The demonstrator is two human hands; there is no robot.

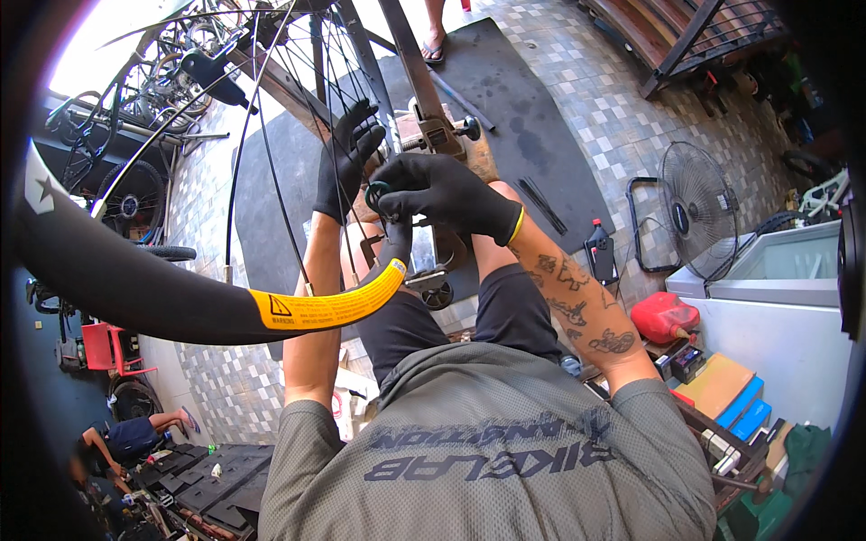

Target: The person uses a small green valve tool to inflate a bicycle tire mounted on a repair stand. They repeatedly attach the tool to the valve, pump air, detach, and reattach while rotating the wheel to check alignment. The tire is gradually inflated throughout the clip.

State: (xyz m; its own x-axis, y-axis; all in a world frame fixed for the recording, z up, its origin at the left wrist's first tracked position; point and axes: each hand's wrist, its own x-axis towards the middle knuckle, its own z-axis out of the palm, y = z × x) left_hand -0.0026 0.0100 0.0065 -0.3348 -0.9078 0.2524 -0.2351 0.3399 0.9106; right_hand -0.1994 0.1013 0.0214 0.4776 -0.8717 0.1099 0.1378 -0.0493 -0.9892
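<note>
A bicycle wheel sits in a metal truing stand; its black rim with a yellow warning sticker curves in front of me, and thin black spokes run up from it. My right hand, in a black glove, is closed, pinching a small round dark-green spoke wrench at the part of the rim between my knees. Behind several spokes, my left hand, gloved too, is raised with its fingers apart beside the stand. Whether it touches a spoke I cannot tell.
Dark mats cover part of the tiled floor. To the right are a standing fan, a dark bottle, a red fuel can and a white chest freezer. Bicycles stand at left; a person sits lower left.
</note>
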